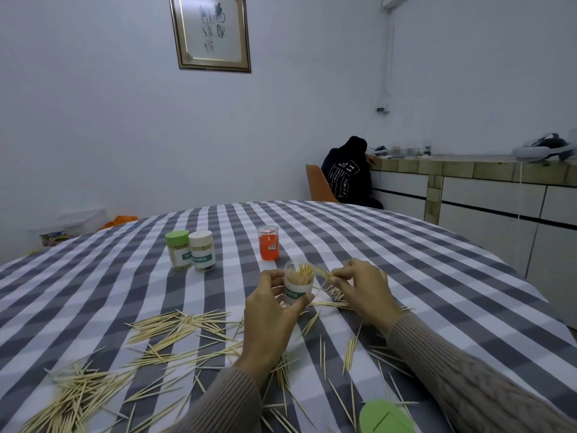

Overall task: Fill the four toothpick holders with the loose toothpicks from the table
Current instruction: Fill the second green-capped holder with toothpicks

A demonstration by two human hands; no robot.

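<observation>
Looks like we're mid-fill on holder no. 3, imo. Left hand (pixel 271 310) is wrapped around the open clear holder (pixel 298 284), lifted a bit off the checked tablecloth (pixel 406 245), mouth tilted toward 3 o'clock. It's already pretty packed w/ picks. Right hand (pixel 363 290) pinches a small bundle of toothpicks (pixel 321 272) btwn thumb and fingertips, tips just at the holder's rim, at its 2 o'clock.

Next move, my guess: line the bundle up w/ the mouth and slide it in w/o jamming against the ones already standing inside. Tight fit, so prob needs a wiggle. Then cap it w/ the green lid (pixel 386 417) lying near the table edge at 5 o'clock.

Counts:
- holders: 4 total. Green-capped one (pixel 179 250) and beige-capped one (pixel 202 250) touching side by side at 11 o'clock of the hands, both look full. Orange one (pixel 268 242) stands alone at 12 o'clock, clear cap on, can't tell what's inside. Plus the one in hand.
- loose lids: 1 visible.
- loose toothpicks (pixel 175 335): way too many to count, biggest spread from 9 to 7 o'clock, smaller scatter around 4 o'clock under the right forearm.
</observation>
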